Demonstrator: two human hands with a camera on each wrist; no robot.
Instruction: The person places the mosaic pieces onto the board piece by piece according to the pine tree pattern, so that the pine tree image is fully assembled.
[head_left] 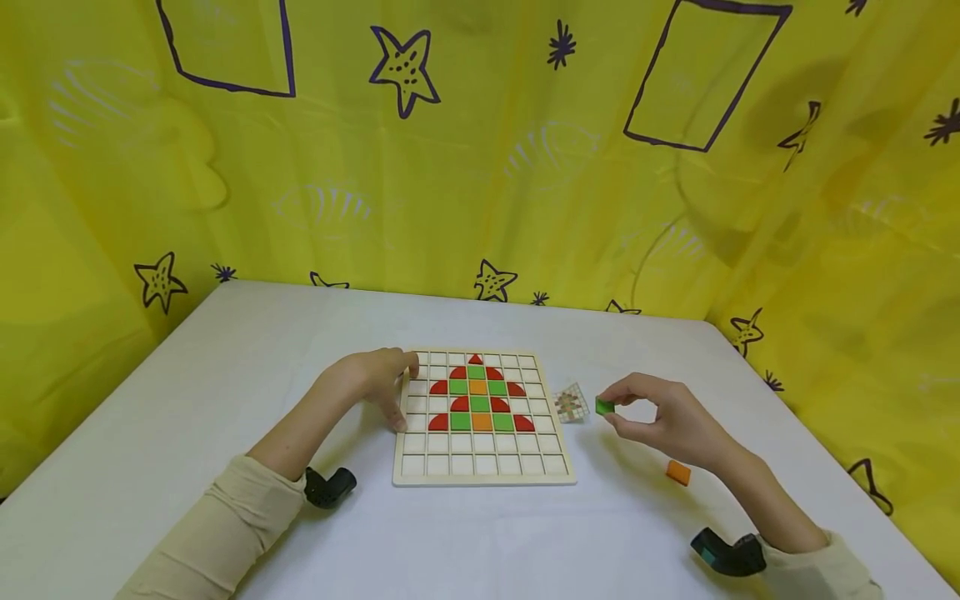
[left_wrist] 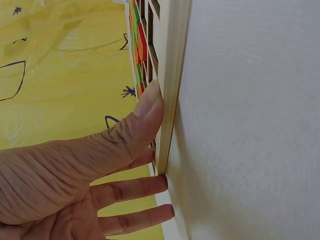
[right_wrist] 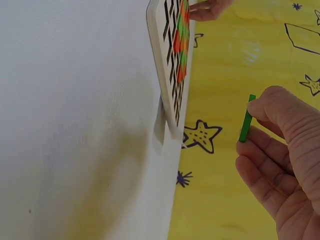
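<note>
A square wooden grid board [head_left: 483,481] lies on the table, with red, green and orange tiles in its cells forming a tree shape. My left hand [head_left: 375,379] touches the board's left edge, thumb and fingers spread along it. The left wrist view shows that thumb [left_wrist: 147,102] against the wooden rim, with the other fingers fairly straight. Right of the board and apart from it, my right hand [head_left: 675,417] pinches a small green tile [head_left: 604,406] between thumb and fingers. In the right wrist view the green tile [right_wrist: 247,120] appears edge-on.
A small pattern card [head_left: 572,403] lies at the board's right edge. Below the right hand, an orange tile [head_left: 678,472] rests on the white table [head_left: 300,542]. A yellow patterned curtain [head_left: 465,167] stands behind and along the sides.
</note>
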